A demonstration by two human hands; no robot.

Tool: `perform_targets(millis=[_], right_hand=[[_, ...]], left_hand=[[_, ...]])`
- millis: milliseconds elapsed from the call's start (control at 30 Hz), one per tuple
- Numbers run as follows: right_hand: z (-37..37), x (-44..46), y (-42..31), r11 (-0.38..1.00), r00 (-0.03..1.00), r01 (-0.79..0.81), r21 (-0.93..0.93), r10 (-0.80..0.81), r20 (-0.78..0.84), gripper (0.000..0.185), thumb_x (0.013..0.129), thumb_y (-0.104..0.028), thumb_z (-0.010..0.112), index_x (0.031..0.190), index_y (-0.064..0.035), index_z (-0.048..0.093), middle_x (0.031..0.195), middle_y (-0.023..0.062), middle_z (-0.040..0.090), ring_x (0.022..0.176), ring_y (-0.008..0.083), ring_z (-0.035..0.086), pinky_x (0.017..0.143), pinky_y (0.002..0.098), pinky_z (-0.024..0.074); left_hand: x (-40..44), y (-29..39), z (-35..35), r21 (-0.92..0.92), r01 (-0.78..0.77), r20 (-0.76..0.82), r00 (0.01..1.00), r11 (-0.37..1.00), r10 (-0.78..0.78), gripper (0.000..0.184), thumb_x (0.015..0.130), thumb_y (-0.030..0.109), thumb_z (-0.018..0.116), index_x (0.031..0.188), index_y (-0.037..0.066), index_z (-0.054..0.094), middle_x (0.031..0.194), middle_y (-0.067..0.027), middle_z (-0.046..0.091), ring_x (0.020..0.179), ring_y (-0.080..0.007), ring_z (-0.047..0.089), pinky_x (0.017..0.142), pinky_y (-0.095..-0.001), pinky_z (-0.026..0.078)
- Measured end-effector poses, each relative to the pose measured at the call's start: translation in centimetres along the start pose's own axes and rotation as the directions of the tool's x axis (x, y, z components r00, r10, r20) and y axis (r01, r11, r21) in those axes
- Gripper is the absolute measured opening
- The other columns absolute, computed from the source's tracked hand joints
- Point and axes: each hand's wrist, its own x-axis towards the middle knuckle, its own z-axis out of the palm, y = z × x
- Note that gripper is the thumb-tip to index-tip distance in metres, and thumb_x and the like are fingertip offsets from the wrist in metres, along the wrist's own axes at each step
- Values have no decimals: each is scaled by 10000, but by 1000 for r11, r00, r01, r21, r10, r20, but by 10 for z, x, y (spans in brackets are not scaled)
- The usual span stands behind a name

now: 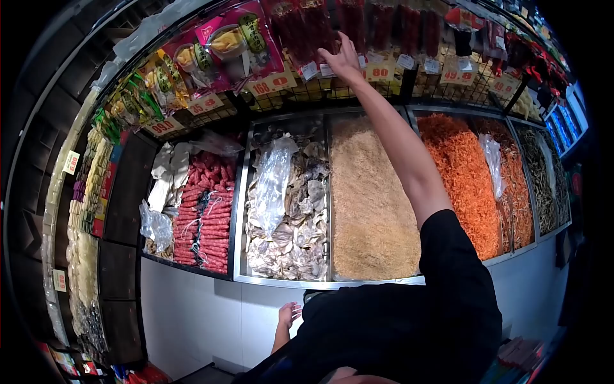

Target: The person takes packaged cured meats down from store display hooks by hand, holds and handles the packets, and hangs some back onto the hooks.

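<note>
We note the right hand (345,63) with thumb and fingers parted; contact unclear. Just beyond its fingertips hangs an elongated, clear plastic packet with dark-red contents (313,29), long axis roughly upright. Well below, farther from the packet, the left hand (290,313) is loosely curled, visibly empty.

The white-fronted counter (192,301), edged with metal rims (281,281), is divided into compartments. From left to right it carries pale flat pieces (167,169) with a clear plastic bag (155,227), string-tied red sausages (217,224), flat dried seafood (297,256) under a second clear bag (272,185), tan dried flakes (374,205), fine orange dried goods (457,185), a browner orange heap (519,205) and dark dried goods (542,182). Above, a black wire rack (407,88) carries dark-red packets (382,29), pink bags (262,61) and price cards (272,84).
</note>
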Motion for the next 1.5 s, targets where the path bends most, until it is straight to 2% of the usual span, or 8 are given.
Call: perform_targets(millis=[300, 567, 633, 767, 1000, 1133, 1233, 1500], right_hand=[[28, 22, -19, 917, 966, -258, -303, 245, -81, 829, 790, -392, 739, 1367, -22, 271, 1250, 237, 384, 1129, 426, 472, 951, 495, 452], [-8, 16, -22, 994, 988, -105, -17, 106, 113, 561, 804, -357, 734, 1169, 24, 541, 1198, 252, 559, 1163, 287, 563, 926, 460, 513], [-54, 1, -69, 671, 810, -443, 594, 16, 586, 410, 858, -256, 689, 1097, 54, 569, 1028, 184, 651, 916, 231, 680, 794, 390, 582], [-113, -32, -108, 479, 717, -567, 670, -113, 688, 304, 880, -207, 658, 1051, 35, 588, 899, 147, 672, 759, 192, 697, 690, 325, 605], [-128, -171, -98, 655, 509, -610, 445, -106, 854, 318, 883, -284, 669, 1003, -4, 577, 864, 110, 667, 755, 161, 671, 698, 301, 582], [-84, -268, -87, 855, 298, -486, 181, -32, 954, 374, 930, -387, 598, 1025, -26, 613, 826, 93, 670, 704, 157, 637, 667, 309, 529], [-52, -324, -69, 947, 143, -312, 84, -41, 989, 413, 948, -423, 555, 1064, -36, 641, 834, 118, 685, 715, 200, 645, 658, 350, 495], [-30, -190, -38, 998, 577, 9, -67, 49, 815, 291, 944, -288, 569, 956, -11, 654, 849, 88, 682, 689, 139, 608, 626, 283, 515]], left_hand=[[11, 9, -34, -16, 34, 0, 999, 999, -34, 321, 945, 195, 432, 1181, 19, 559, 1033, -127, 657, 888, -251, 658, 757, -354, 529], [12, 10, -49, -29, -41, -46, 998, 999, 39, 314, 948, 205, 444, 1171, 19, 562, 1005, -122, 655, 868, -244, 665, 744, -363, 534], [7, 12, -41, -2, -71, -55, 996, 998, 70, 306, 949, 210, 453, 1159, 21, 571, 981, -115, 659, 835, -236, 670, 717, -350, 537], [-26, 26, -12, -29, -167, -60, 985, 986, 165, 260, 960, 199, 451, 1097, 31, 595, 913, -97, 665, 775, -190, 671, 652, -303, 522], [-105, 146, 77, 46, -428, 331, 859, 903, 390, 302, 985, 315, 519, 1033, 32, 614, 711, -54, 634, 628, -142, 621, 524, -258, 438], [-155, 239, 149, -469, -463, 416, 635, 752, 651, 468, 1035, 351, 366, 1345, 3, 412, 1223, -160, 574, 1161, -255, 543, 959, -423, 466], [-133, 267, 166, -664, -294, 435, 596, 688, 675, 514, 1035, 402, 322, 1360, 16, 419, 1236, -135, 569, 1159, -242, 539, 1008, -428, 420], [-98, 220, 130, -684, -294, 265, 753, 668, 602, 367, 1008, 304, 457, 1245, 27, 490, 1194, -156, 590, 1144, -326, 560, 987, -500, 445]])
